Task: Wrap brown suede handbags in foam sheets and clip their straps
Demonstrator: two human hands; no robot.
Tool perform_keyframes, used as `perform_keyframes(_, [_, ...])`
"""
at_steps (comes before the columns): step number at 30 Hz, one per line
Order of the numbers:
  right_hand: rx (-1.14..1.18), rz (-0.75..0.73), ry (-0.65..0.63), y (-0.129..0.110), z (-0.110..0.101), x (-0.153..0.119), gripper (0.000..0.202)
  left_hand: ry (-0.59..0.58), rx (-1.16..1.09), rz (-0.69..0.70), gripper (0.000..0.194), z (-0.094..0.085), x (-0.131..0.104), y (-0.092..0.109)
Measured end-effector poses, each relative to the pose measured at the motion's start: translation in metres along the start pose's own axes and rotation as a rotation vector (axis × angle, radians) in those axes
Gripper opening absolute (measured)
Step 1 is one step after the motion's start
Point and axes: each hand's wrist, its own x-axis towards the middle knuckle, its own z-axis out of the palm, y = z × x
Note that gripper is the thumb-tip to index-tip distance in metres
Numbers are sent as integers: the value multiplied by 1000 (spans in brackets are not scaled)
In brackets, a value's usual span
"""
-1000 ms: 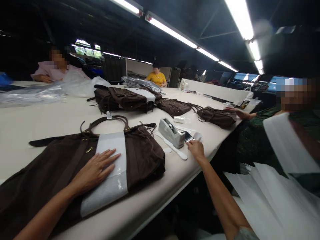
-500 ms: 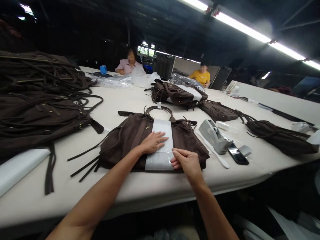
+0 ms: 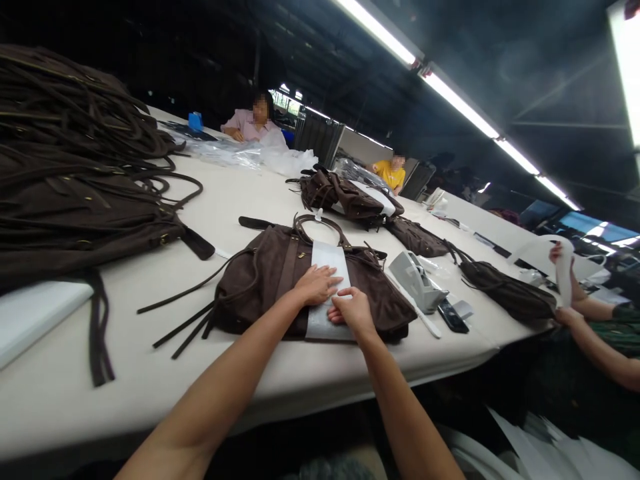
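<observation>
A dark brown bag [image 3: 270,273] lies flat near the table's front edge, its round handles pointing away from me. A white band [image 3: 327,255] runs across its middle. My left hand [image 3: 319,285] rests spread on the band, holding nothing. Just right of it, my right hand [image 3: 353,310] touches the band's lower part with fingers bent together; whatever may be between them is too small to make out. A grey tape dispenser [image 3: 417,283] stands right of the bag.
Brown bags [image 3: 75,207] are piled at left, and more [image 3: 345,193] lie behind. A phone [image 3: 453,316] is beside the dispenser. At far right a person's hands [image 3: 565,313] hold white material over another bag [image 3: 505,290]. Two people sit across the table.
The view has turned to the right, bringing another person's hands into sight. My right hand has moved left along the band, closer to my left hand, which stays spread on it.
</observation>
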Motion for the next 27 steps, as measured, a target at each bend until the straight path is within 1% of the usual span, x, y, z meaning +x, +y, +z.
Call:
perform_keyframes(3, [-74,45,-33,-1,-2,2,23,10,-10,5,44,2,1,0])
perform_keyframes(6, [-150,83,-82,-4,-3,5,23,22,-19,2,44,4,1,-1])
perform_keyframes(11, [-283,62,-137,-5,-5,4,23,23,-34,3,45,5,3,-4])
perform_keyframes(14, [-354,42,-140,0,-12,-9,26,17,-46,2,49,5,4,-6])
perform_keyframes(17, [-412,20,-161,9,-24,-33,23,15,-66,-9,51,6,6,-9])
perform_keyframes(19, [-408,-18,-172,12,-31,-48,20,16,-79,-17,51,7,8,-11])
perform_keyframes(21, [-407,-132,-112,10,-36,-59,20,13,-87,-25,50,9,9,-13])
perform_keyframes(24, [-500,-465,51,3,-33,-61,18,3,-83,-39,51,9,10,-14])
perform_keyframes(25, [-547,-573,71,1,-30,-61,18,0,-78,-43,51,8,10,-14])
perform_keyframes(27, [-651,-710,17,1,-24,-60,27,-2,-63,-41,52,6,8,-12])
